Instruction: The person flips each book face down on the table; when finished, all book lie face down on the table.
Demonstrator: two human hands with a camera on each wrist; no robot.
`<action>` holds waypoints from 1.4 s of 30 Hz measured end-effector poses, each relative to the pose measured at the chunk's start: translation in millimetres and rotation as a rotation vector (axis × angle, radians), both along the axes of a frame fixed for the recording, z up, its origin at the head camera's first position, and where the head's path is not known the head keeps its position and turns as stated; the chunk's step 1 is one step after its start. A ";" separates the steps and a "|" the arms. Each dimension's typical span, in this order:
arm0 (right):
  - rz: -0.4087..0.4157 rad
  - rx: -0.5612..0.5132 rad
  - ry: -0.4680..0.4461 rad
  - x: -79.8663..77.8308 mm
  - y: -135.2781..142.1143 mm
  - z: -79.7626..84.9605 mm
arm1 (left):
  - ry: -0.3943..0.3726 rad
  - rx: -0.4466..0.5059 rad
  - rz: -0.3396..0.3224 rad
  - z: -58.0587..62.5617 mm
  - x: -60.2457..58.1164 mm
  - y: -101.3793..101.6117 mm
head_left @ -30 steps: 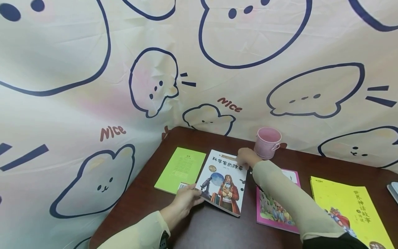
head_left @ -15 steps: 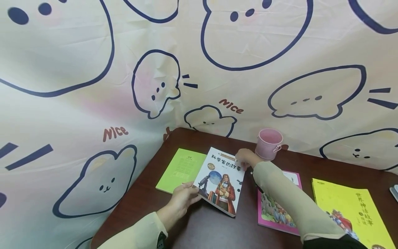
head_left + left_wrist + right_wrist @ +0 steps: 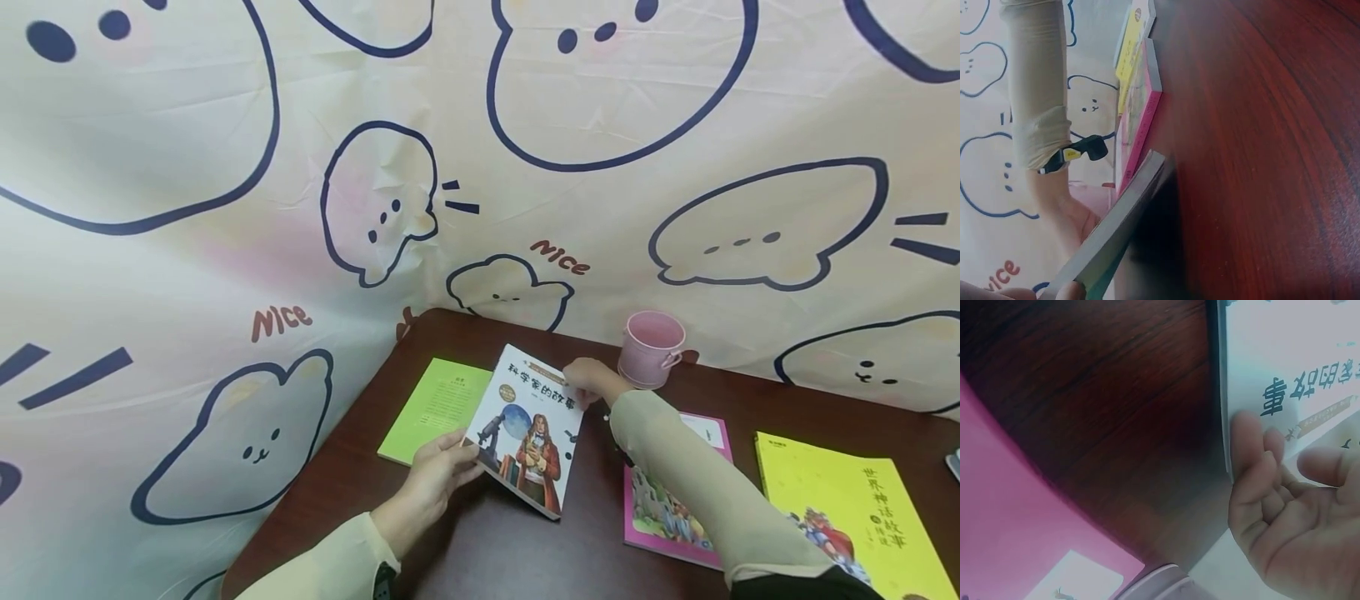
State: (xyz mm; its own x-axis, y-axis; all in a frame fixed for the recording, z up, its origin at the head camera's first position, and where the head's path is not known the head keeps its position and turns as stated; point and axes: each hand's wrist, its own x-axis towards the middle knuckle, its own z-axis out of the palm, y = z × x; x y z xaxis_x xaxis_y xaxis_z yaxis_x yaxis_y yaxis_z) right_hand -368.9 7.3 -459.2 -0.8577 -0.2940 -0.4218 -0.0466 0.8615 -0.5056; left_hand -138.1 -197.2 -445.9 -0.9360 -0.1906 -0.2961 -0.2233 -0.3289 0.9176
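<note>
A white paperback book (image 3: 528, 429) with a telescope and a red-coated figure on its cover is tilted up over the table. Its lower left edge is pinched by my left hand (image 3: 431, 479). At the upper right corner, my right hand (image 3: 594, 379) holds on with curled fingers; in the right wrist view, a finger (image 3: 1247, 437) lies on the cover. The left wrist view shows the book's page edge (image 3: 1116, 228) lifted, with shadow below. Partly beneath it in the head view is a green book (image 3: 442, 404).
A pink-bordered book (image 3: 667, 508) lies under my right forearm. Farther right is a yellow book (image 3: 840, 492). The pink bucket (image 3: 651, 354) stands behind my right hand, near the patterned cloth wall (image 3: 600, 217). The dark wooden table (image 3: 480, 558) ends along the left.
The white book has shifted slightly left and its top has risen, covering more of the green book. Both hands have moved slightly left with it, keeping their hold.
</note>
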 end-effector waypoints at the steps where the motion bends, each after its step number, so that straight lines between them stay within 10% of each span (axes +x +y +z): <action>1: -0.006 -0.014 0.000 0.2 -0.3 -0.1 | 0.005 0.001 0.001 1.7 0.1 -0.1; 24: -0.019 -0.235 -0.002 -6.5 -11.0 -8.2 | 0.086 -0.100 0.001 28.2 -0.5 -0.2; 42: -0.162 -0.541 -0.322 -4.9 -10.8 -8.0 | 0.214 -0.465 -0.121 38.7 5.9 7.9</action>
State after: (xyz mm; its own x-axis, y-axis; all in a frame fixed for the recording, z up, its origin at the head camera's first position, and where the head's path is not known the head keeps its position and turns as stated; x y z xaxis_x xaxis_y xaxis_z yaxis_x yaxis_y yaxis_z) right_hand -373.8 -3.5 -467.2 -0.7643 -0.4144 -0.4941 0.2892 0.4646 -0.8370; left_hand -132.2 -189.3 -407.2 -0.9897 -0.1429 -0.0062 -0.0264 0.1406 0.9897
